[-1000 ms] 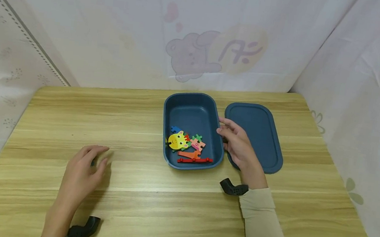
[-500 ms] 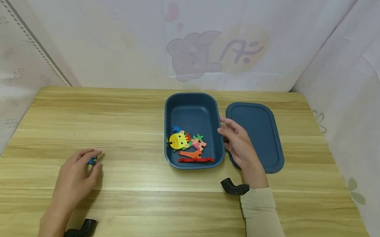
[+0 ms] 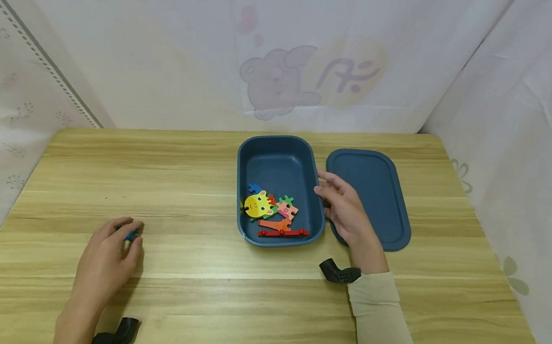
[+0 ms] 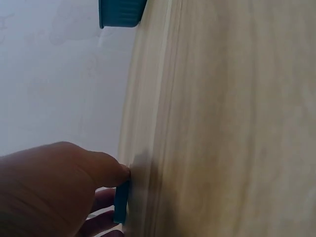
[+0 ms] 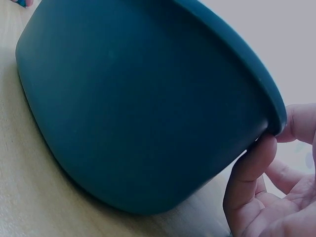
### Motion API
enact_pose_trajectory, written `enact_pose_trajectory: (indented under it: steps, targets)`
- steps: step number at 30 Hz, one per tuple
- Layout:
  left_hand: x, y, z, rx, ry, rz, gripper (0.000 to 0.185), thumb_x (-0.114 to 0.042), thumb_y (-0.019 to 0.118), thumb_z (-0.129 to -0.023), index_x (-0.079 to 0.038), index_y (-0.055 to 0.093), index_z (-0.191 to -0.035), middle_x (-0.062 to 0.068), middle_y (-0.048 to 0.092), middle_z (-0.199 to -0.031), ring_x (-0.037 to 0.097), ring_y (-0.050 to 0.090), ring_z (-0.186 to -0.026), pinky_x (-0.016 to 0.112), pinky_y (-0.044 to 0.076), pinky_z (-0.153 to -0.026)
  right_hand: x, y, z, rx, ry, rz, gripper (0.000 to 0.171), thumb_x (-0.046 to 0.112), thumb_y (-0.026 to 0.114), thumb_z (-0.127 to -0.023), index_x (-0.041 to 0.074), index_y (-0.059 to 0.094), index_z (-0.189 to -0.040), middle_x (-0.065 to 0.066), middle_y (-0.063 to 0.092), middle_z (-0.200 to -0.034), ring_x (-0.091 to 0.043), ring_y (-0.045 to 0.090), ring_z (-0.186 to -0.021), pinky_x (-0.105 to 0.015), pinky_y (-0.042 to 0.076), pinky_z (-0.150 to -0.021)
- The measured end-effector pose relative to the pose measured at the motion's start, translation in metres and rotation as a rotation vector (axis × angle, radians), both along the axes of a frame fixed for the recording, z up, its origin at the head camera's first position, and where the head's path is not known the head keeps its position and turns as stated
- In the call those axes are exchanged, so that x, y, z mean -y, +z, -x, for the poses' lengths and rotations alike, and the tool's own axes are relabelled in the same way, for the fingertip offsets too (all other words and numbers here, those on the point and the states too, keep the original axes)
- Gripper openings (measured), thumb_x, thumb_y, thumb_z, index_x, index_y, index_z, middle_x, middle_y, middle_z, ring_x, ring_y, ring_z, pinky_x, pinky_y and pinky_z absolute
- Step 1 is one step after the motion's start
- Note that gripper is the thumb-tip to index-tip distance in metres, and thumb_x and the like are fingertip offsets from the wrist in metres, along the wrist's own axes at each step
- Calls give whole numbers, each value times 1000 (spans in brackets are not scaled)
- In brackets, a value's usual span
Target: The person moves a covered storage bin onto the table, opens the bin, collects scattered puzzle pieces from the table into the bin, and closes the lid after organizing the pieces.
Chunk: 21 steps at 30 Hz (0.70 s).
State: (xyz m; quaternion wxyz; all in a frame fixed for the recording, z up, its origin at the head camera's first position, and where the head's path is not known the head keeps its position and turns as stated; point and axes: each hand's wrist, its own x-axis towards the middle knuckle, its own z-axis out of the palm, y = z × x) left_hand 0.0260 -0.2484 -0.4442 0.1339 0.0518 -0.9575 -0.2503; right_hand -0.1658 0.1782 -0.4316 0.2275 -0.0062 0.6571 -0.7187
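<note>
My left hand (image 3: 104, 260) is low over the left of the table. Its thumb and fingers pinch a small blue puzzle piece (image 4: 121, 201), partly hidden by the fingers in the head view. The right hand (image 3: 348, 211) holds the right rim of a dark blue box (image 3: 284, 164) with bent fingers. In the right wrist view, one fingertip sits just under the lip. Inside the box, near its front, lie a yellow giraffe-face piece (image 3: 258, 205), a pink pig piece (image 3: 288, 210), an orange piece (image 3: 274, 224), a red strip (image 3: 283, 233) and bits of blue and green.
A dark blue lid (image 3: 373, 189) lies flat to the right of the box, partly behind the right hand. The wooden table (image 3: 219, 313) ends at a pale printed curtain (image 3: 178, 42) at the back. Black camera mounts (image 3: 338, 271) sit at both wrists.
My left hand has drawn slightly back and to the left, and its fingers have closed in around the blue puzzle piece. The right hand and box stay in place.
</note>
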Motion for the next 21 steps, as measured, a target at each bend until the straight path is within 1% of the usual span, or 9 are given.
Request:
enact_pose_trajectory:
  steps: [3, 6, 10, 14, 18, 21]
  targets:
    - [0, 0, 1, 1, 0, 13, 32, 3, 72, -94, 7, 72, -126, 34, 63, -132, 56, 57, -123, 70, 48, -99, 0, 1, 0, -1, -1, -1, 59, 13, 53, -110, 12, 34, -165, -4, 50, -139, -6, 61, -83, -18, 54, -67]
    - [1, 2, 1, 12, -1, 22, 32, 2, 72, -95, 8, 71, -127, 35, 63, -132, 56, 57, -123, 70, 49, -99, 0, 0, 0, 0, 1, -1, 59, 13, 53, -110, 12, 34, -165, -4, 50, -138, -6, 61, -81, -18, 53, -66]
    - [1, 7, 1, 50, -10, 22, 35, 3, 71, -94, 9, 69, -129, 36, 62, -134, 57, 56, -124, 72, 48, -100, 0, 0, 0, 9, -3, 2, 58, 13, 53, -110, 13, 36, -165, -4, 52, -135, -6, 61, -79, -18, 52, -64]
    - [2, 10, 2, 77, -34, 23, 38, 6, 69, -94, 9, 68, -131, 36, 61, -135, 58, 55, -125, 72, 48, -101, -2, 1, 0, 2, -1, 13, 59, 13, 54, -109, 10, 34, -165, -2, 54, -129, -6, 62, -82, -19, 54, -66]
    - [3, 12, 3, 90, -41, 23, 37, 6, 68, -95, 7, 67, -132, 35, 62, -130, 55, 58, -120, 70, 51, -95, -2, 0, 0, -9, 2, 24, 59, 13, 54, -109, 8, 34, -165, -1, 56, -123, -7, 62, -82, -18, 54, -66]
    - [4, 12, 1, 100, -31, 25, 35, 5, 66, -98, 6, 65, -133, 33, 62, -125, 53, 59, -115, 69, 52, -89, -2, 1, -1, -11, 6, 34, 59, 13, 55, -109, 9, 35, -164, -1, 57, -122, -7, 62, -81, -18, 53, -64]
